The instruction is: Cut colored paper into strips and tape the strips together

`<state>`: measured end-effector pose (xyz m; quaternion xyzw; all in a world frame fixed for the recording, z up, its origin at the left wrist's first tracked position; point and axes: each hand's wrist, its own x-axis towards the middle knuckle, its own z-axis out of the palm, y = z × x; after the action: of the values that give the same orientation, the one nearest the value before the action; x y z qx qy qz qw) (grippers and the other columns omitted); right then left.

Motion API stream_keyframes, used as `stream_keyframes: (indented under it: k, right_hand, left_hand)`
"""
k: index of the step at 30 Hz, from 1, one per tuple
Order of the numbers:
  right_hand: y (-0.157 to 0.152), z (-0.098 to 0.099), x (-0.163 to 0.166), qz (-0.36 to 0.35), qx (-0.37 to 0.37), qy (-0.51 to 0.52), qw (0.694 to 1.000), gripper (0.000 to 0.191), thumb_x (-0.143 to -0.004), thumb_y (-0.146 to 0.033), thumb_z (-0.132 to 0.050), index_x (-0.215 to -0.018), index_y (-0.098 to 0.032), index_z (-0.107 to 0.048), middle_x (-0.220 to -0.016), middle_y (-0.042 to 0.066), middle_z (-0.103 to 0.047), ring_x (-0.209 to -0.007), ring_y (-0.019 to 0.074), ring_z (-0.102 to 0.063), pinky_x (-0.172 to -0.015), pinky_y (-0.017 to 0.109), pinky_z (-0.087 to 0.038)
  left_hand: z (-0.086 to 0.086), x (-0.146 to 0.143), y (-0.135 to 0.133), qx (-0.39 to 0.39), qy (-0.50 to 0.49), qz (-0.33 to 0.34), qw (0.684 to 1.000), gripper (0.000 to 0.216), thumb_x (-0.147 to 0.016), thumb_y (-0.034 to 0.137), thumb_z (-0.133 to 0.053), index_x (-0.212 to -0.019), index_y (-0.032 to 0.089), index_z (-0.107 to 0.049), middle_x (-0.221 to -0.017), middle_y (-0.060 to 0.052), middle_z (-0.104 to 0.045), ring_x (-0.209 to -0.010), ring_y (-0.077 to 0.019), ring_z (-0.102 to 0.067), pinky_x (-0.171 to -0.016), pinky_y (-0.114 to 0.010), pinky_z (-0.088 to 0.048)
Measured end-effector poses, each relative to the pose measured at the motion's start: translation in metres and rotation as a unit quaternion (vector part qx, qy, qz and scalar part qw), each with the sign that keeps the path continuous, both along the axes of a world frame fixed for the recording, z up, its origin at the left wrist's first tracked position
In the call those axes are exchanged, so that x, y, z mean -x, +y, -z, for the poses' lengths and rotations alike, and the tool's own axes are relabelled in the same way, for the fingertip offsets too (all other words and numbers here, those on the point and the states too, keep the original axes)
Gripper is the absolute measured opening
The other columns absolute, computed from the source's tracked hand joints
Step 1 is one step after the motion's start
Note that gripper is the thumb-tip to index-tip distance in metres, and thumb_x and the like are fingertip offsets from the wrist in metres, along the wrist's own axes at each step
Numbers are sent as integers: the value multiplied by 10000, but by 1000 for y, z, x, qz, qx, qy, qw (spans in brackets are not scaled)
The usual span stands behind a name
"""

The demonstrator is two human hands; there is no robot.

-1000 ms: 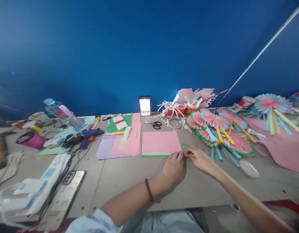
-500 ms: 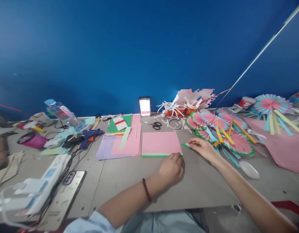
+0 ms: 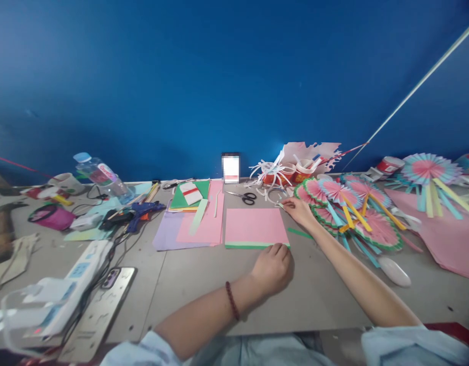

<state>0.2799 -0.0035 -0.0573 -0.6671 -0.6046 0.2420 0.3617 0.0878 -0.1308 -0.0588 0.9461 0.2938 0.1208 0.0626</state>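
Observation:
A pink paper sheet [image 3: 255, 226] lies flat, with light and dark green bands along its near edge. My left hand [image 3: 273, 265] is closed in a fist at the sheet's near right corner; its fingertips are hidden. Farther back, my right hand [image 3: 298, 212] has its thumb and fingers together beside a pale ring [image 3: 277, 195] that looks like a tape roll. Something small and whitish shows at the fingertips, too small to name. A narrow green paper strip [image 3: 300, 233] lies on the table beneath my right wrist.
Scissors [image 3: 245, 197] lie behind the sheet, near a propped phone [image 3: 231, 168]. Stacked coloured papers [image 3: 169, 231] are to the left, beyond them a blue glue gun [image 3: 141, 216] and a power strip [image 3: 80, 274]. Pleated paper fans [image 3: 375, 226] and a white spoon [image 3: 395, 272] lie right.
My right hand has let go of the green strip, which now lies on the table, and has moved back and left to the pale ring. My left hand stays near the corner.

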Motion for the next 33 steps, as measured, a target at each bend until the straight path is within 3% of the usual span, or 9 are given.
stream_keyframes:
  k: [5,11,16,22,25,33]
  right_hand:
    - [7,1,7,-9,-13,0,1000,123,-690,-155,-587,-777,-184,-669,-790,50,-732,-786,199,-697,-759,311,-539]
    - [18,-12,36,-90,-54,11,994,152,-730,-178,-589,-854,-176,-678,-842,64,-732,-809,208,-692,-755,330,-534]
    - [50,-16,73,-130,-47,39,990,176,-750,-199,-600,-906,-171,-679,-827,54,-736,-751,175,-676,-701,280,-523]
    - [92,-16,112,-129,-42,35,990,173,-757,-161,-564,-891,-160,-674,-788,39,-731,-704,160,-658,-690,270,-513]
    - [105,-14,127,-137,-51,18,989,171,-746,-125,-554,-856,-178,-674,-799,29,-729,-747,168,-660,-749,291,-511]
    - [96,-27,131,-165,-92,-24,982,277,-796,-104,-440,-889,-178,-691,-959,62,-721,-921,208,-648,-900,353,-466]
  left_hand:
    - [1,0,0,0,-18,0,1000,258,-868,237,-450,-1079,113,-532,-1085,-113,-575,-1070,-240,-498,-892,-350,-453]
    - [0,1,-1,-4,-19,6,1000,228,-867,231,-457,-1047,118,-542,-1058,-118,-572,-1047,-245,-499,-867,-356,-458]
    - [0,1,0,-13,-24,17,999,217,-861,244,-474,-1017,112,-548,-1016,-113,-575,-1003,-249,-496,-841,-355,-466]
    - [4,1,1,-18,-40,12,999,234,-831,238,-503,-1009,94,-553,-1010,-112,-568,-982,-245,-490,-851,-356,-451]
    - [6,1,1,-16,-39,17,999,244,-830,244,-501,-1017,95,-552,-1023,-115,-571,-991,-245,-485,-868,-356,-440]
    - [5,3,1,-7,-32,29,999,211,-858,235,-475,-1029,125,-532,-1043,-103,-574,-977,-230,-493,-854,-346,-438]
